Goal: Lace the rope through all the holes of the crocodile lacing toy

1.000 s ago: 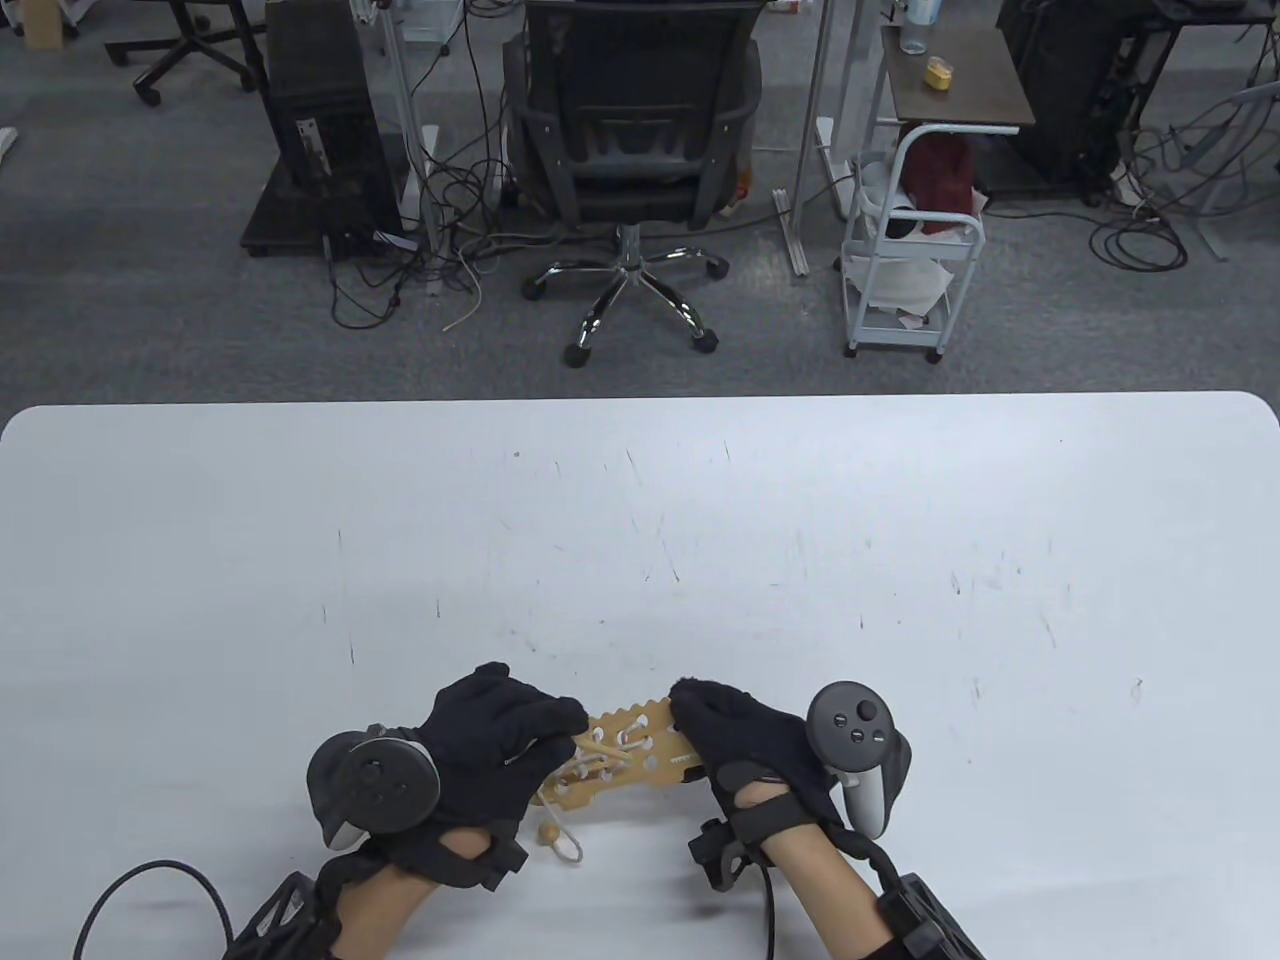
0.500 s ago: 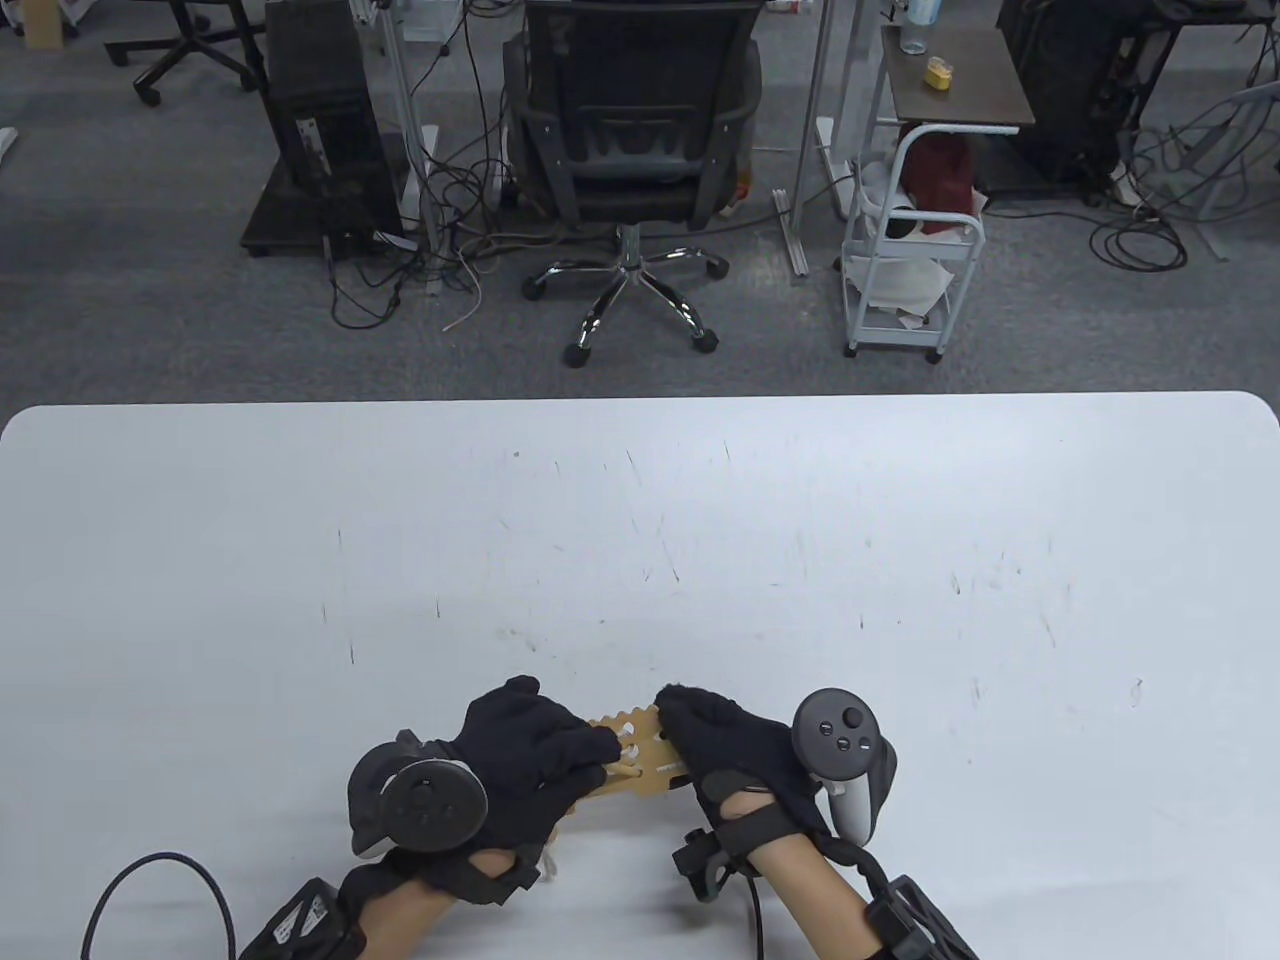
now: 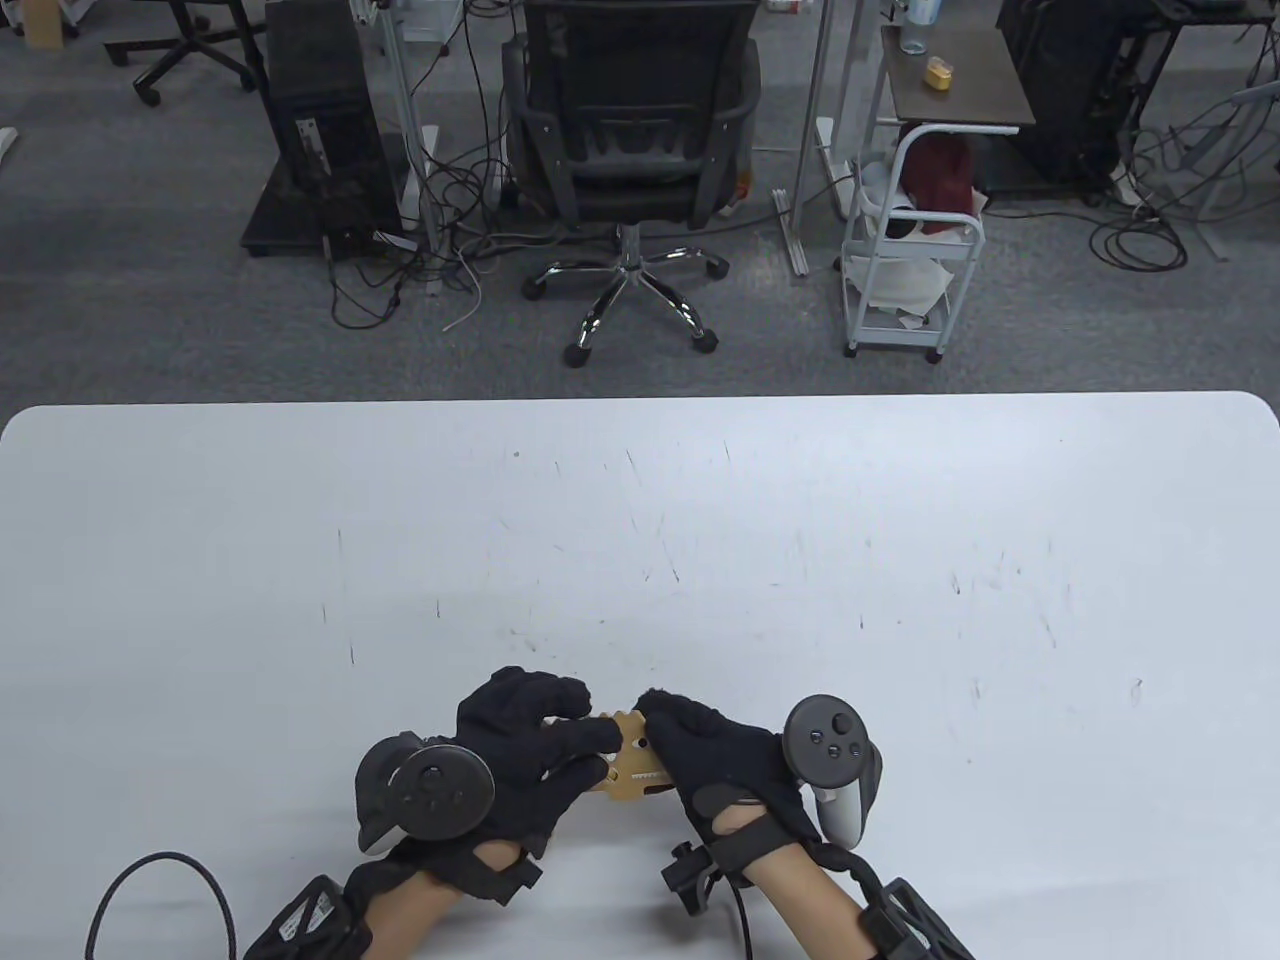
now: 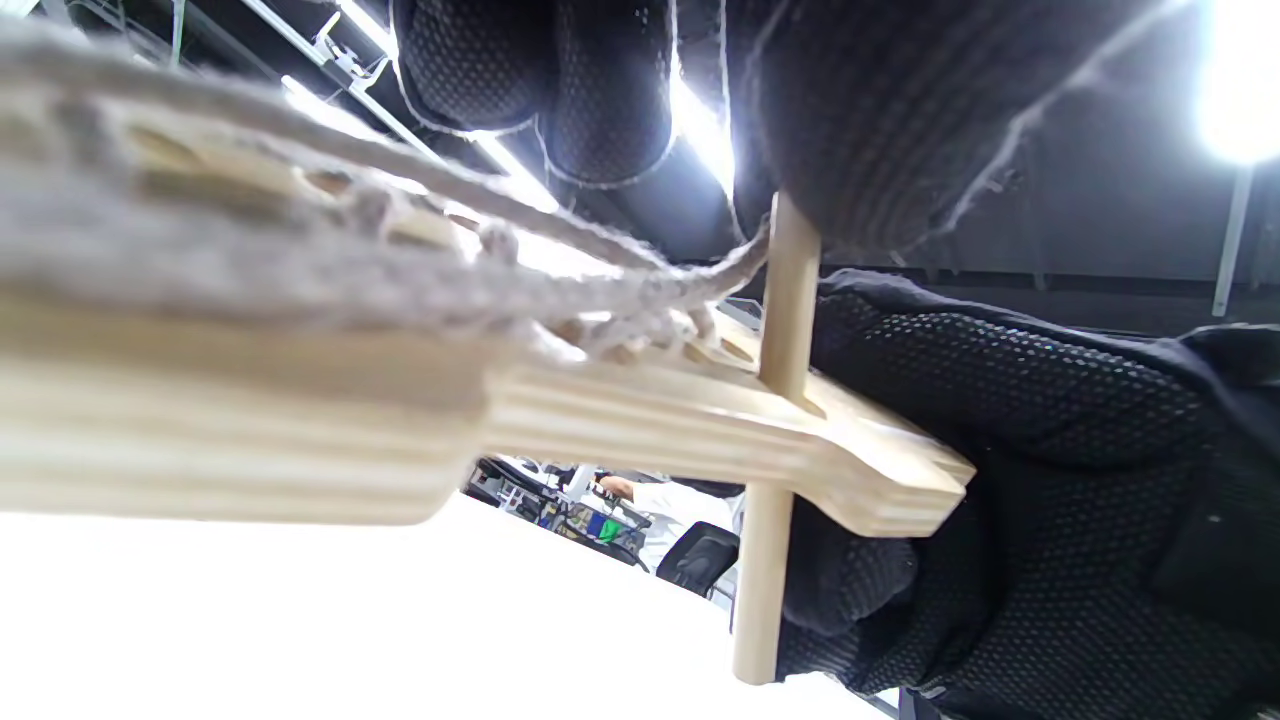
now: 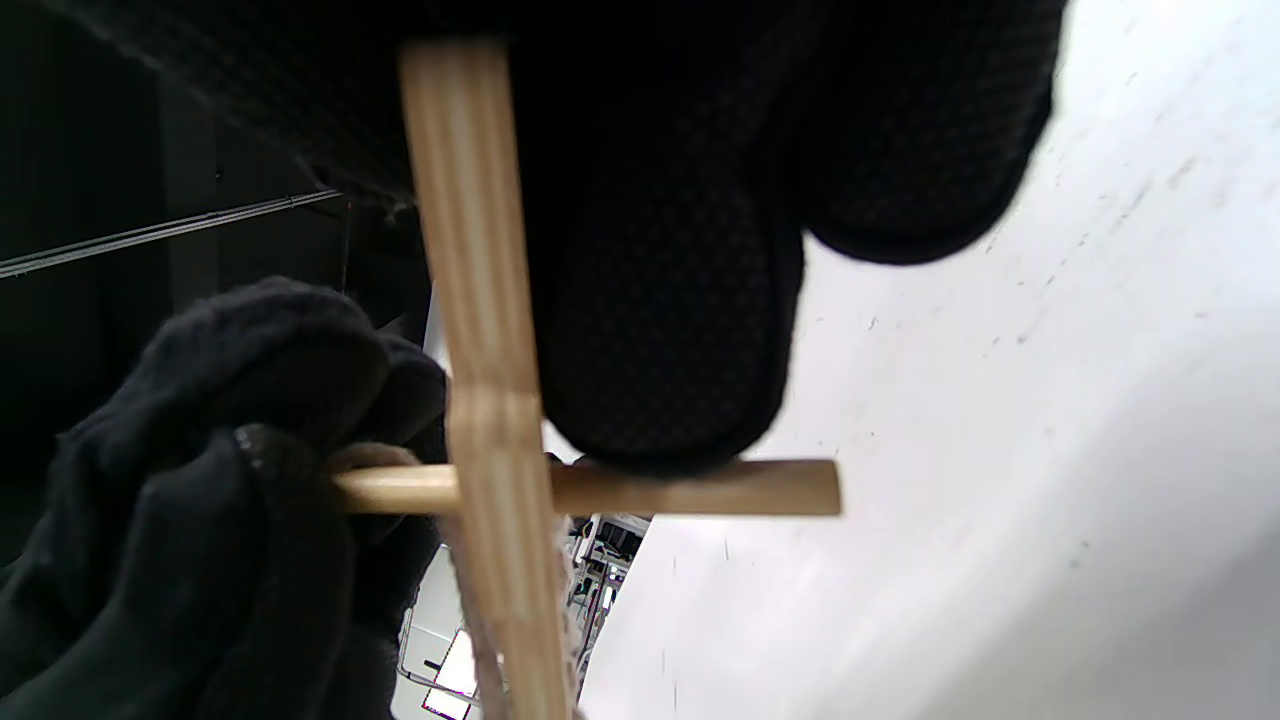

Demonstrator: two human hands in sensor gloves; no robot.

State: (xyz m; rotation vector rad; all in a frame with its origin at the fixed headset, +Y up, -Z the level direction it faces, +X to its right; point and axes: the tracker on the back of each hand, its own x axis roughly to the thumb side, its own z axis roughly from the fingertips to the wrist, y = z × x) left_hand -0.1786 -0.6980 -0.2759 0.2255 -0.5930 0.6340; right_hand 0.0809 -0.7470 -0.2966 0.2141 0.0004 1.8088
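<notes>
White tabletop (image 3: 640,520) fills the lower half of the table view, with grey office carpet, a black swivel chair (image 3: 628,120) and a white trolley (image 3: 905,250) beyond its far edge. Near the table's front edge, the wooden crocodile lacing toy (image 3: 628,768) sits between two black-gloved hands, mostly covered by them. The left hand (image 3: 520,760) curls its fingers over the toy's left part; the right hand (image 3: 715,765) grips the toy's right end, fingers wrapped around it.

Only a short tan stretch with a toothed edge and a few holes shows from above. The left wrist view shows more: the plywood board seen edge-on, lifted off the table, with a wooden lacing needle (image 4: 775,440) standing through a hole and sticking out on both faces. Grey rope (image 4: 560,285) runs from the needle's top back across the laced holes. Left fingertips (image 4: 870,130) pinch the needle's upper end.

The right wrist view shows the board as a thin layered strip, the needle crossing it, and the right thumb (image 5: 665,300) pressed on the board's face just beside the needle.
</notes>
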